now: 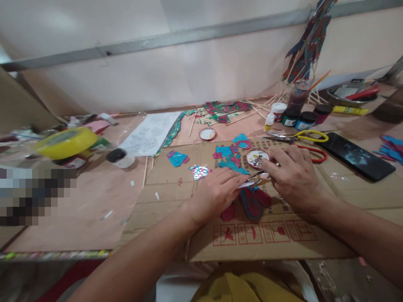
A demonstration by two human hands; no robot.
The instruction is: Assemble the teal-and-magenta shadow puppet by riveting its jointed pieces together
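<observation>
My left hand [217, 189] is closed on a thin, shiny silver-and-gold piece [258, 179] with a white edge. At the piece's right end, my right hand [292, 174] has its fingers curled and pinched; whatever is in them is hidden. Just behind stands a small white dish [253, 153] with a red rim, holding tiny bits. Below the hands lie blue and magenta cut-out pieces [252, 205]. More painted cut-outs [223, 152] and a silver-pink patterned one [200, 172] are spread on the cardboard [166, 201] behind my left hand.
Yellow-handled scissors [310, 136], a red handle [317, 154] and a black phone [352, 156] lie on the right. Paint jars [305, 121] and a glue bottle [269, 121] stand behind. Left are a drawing sheet [147, 134], a small black-lidded jar [119, 158] and yellow tape [64, 142].
</observation>
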